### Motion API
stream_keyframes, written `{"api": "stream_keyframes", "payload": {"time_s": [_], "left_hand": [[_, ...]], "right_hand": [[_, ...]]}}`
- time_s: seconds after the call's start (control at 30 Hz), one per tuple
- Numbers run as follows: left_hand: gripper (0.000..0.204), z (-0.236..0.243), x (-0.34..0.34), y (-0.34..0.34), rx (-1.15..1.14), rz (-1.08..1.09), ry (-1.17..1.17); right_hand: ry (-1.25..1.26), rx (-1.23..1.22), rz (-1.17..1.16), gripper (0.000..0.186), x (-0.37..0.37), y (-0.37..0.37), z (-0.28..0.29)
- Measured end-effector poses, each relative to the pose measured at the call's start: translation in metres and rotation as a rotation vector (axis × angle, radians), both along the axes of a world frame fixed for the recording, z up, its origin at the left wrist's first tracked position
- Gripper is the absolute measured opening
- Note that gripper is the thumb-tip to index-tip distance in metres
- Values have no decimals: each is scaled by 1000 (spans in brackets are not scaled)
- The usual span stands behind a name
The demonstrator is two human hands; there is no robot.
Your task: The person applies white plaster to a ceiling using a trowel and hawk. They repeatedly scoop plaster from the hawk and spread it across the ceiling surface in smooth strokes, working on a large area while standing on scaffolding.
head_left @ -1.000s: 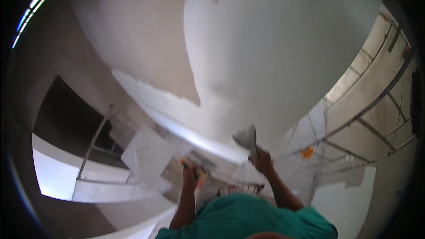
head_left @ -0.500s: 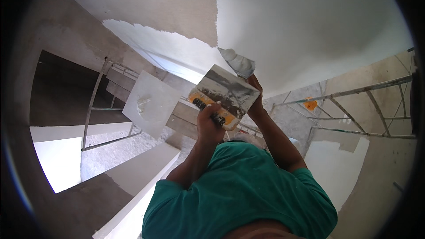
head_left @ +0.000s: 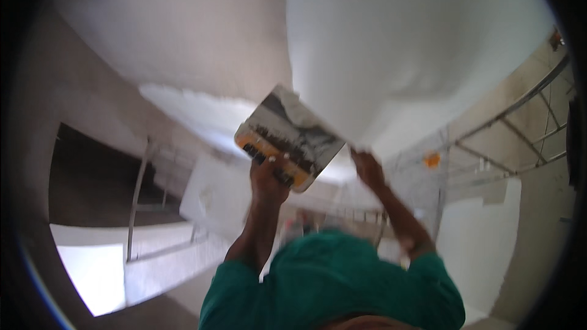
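Lowered since before, right hand (head_left: 368,168) grips a mostly hidden scraper (head_left: 350,146); left hand (head_left: 270,177) clamps a trowel (head_left: 292,138).

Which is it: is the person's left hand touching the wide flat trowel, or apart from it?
Touching. The head view shows the left hand gripping the trowel by its dark handle, with no gap between.

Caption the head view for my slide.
Left hand gripping a wide flat blade, right hand close to its edge, with a partly white surface beyond.
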State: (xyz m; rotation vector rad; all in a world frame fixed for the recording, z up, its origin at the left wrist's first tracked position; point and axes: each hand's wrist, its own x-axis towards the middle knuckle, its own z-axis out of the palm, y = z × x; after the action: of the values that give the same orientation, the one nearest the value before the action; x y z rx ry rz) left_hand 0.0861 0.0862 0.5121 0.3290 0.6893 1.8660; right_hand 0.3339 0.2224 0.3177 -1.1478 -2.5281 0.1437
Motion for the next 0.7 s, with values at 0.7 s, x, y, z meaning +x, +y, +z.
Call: {"api": "stream_keyframes", "payload": {"time_s": [0.7], "left_hand": [[68,413,-36,305,564,1719,2266]], "right_hand": [[325,-446,-774,66,149,-140,-67]]}}
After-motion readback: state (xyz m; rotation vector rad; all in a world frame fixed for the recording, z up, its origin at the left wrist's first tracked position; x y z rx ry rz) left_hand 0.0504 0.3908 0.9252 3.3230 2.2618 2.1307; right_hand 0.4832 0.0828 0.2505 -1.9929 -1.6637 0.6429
